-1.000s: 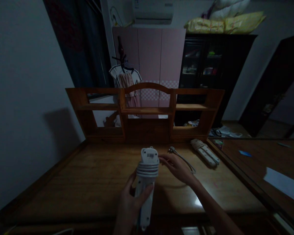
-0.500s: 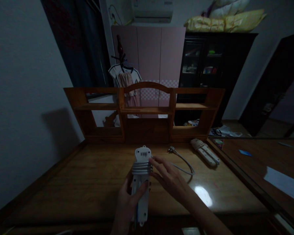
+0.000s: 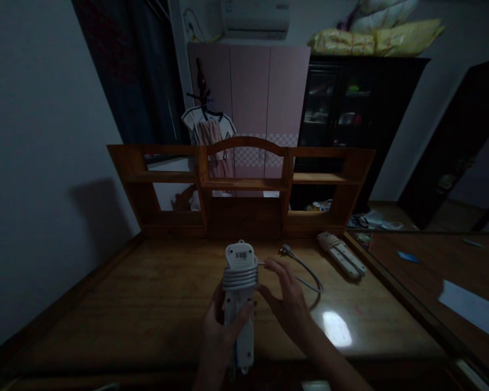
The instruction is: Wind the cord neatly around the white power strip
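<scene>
My left hand (image 3: 228, 320) grips a white power strip (image 3: 244, 334), its underside turned up and its length pointing away from me. Several turns of grey cord (image 3: 240, 278) wrap around the strip's far half. To the right of those turns my right hand (image 3: 287, 293) has its fingers curved at the cord where it leaves the strip, index finger touching it and thumb apart below. The loose end of the cord runs beyond this hand in a loop over the desk, ending in a plug (image 3: 285, 250).
A second power strip (image 3: 342, 256), wrapped in its own cord, lies at the desk's right. A wooden shelf unit (image 3: 244, 184) stands along the back edge. Beyond a raised rim on the right, a brown surface holds a white paper (image 3: 472, 309) and a blue card (image 3: 408, 256).
My right hand has moved off the wrapped turns to the right, drawing the cord slightly outward. The power strip and left hand have shifted slightly right.
</scene>
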`<state>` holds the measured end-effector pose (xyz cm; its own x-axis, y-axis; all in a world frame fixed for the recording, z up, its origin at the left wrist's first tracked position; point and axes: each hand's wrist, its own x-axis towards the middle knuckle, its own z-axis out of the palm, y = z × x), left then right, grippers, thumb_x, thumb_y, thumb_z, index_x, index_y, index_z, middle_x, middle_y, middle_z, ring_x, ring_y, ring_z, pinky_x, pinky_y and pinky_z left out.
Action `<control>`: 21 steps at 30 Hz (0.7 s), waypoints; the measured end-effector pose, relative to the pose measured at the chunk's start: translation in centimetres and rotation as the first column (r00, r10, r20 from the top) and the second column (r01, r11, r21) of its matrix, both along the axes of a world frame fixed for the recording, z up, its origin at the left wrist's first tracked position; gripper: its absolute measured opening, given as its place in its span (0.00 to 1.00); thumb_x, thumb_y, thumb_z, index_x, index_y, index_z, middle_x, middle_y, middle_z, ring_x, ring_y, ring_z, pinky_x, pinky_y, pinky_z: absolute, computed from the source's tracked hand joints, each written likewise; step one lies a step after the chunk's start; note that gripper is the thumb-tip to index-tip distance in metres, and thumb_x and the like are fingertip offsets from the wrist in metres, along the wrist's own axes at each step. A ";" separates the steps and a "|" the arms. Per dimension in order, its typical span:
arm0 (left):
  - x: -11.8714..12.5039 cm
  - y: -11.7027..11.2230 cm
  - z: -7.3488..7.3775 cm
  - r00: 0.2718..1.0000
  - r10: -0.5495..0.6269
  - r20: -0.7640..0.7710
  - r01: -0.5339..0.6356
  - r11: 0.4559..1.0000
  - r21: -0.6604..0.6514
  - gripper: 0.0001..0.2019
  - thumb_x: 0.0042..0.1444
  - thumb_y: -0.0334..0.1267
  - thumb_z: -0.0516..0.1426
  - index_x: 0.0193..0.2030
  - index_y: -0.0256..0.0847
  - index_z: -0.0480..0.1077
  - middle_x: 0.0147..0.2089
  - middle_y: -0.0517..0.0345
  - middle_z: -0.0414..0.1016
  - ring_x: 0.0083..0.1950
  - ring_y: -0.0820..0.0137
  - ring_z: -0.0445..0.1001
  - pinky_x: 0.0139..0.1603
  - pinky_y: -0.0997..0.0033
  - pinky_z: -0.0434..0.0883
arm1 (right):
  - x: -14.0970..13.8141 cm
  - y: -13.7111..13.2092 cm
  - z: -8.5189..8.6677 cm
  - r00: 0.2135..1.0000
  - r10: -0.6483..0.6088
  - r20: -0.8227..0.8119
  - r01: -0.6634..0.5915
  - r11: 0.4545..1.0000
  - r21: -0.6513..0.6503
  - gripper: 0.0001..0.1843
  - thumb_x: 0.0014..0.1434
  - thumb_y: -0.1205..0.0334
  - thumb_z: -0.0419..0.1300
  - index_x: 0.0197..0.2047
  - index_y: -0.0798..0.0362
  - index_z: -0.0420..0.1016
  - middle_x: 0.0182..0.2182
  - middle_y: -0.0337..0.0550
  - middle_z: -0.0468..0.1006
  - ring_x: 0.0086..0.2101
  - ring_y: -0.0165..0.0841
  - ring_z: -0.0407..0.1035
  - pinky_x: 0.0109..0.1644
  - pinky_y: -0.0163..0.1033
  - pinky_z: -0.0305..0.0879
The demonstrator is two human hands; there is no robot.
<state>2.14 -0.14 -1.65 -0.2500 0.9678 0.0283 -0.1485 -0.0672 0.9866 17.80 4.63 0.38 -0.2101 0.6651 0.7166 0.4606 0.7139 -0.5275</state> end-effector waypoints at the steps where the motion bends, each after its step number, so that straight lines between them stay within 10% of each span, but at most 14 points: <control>1: 0.1 0.0 0.1 1.000 0.007 0.005 -0.007 1.000 0.008 0.39 0.46 0.46 0.64 0.63 0.40 0.55 0.53 0.45 0.73 0.50 0.56 0.75 0.47 0.64 0.73 | -0.5 -0.3 -0.4 0.993 -0.008 -0.118 -0.004 0.995 -0.104 0.22 0.60 0.57 0.58 0.56 0.51 0.62 0.47 0.50 0.71 0.45 0.37 0.69 0.48 0.45 0.69; 5: 1.0 -0.3 0.7 0.998 0.059 -0.028 -0.058 0.997 0.042 0.39 0.44 0.46 0.64 0.62 0.39 0.57 0.55 0.45 0.71 0.54 0.56 0.72 0.48 0.66 0.73 | -2.1 -1.3 -1.0 0.902 0.127 -0.413 -0.342 0.795 -0.502 0.21 0.58 0.49 0.59 0.51 0.52 0.68 0.41 0.47 0.76 0.40 0.37 0.72 0.42 0.41 0.71; 9: 1.8 -0.6 0.4 0.995 0.047 -0.085 -0.044 0.998 0.039 0.39 0.45 0.45 0.63 0.64 0.40 0.57 0.55 0.46 0.72 0.52 0.56 0.74 0.46 0.67 0.74 | -2.9 -1.9 -0.6 0.850 0.075 -0.522 -0.444 0.637 -0.630 0.26 0.49 0.45 0.65 0.45 0.55 0.73 0.40 0.48 0.78 0.42 0.43 0.73 0.45 0.46 0.70; 21: 2.6 -0.5 0.4 0.970 0.034 -0.240 -0.012 0.996 0.091 0.46 0.44 0.40 0.64 0.69 0.44 0.46 0.61 0.47 0.66 0.59 0.58 0.68 0.54 0.66 0.69 | -4.0 -2.1 -0.8 0.771 -0.159 -0.617 -0.416 0.607 -0.677 0.29 0.43 0.47 0.69 0.44 0.58 0.74 0.40 0.51 0.79 0.42 0.46 0.73 0.47 0.48 0.69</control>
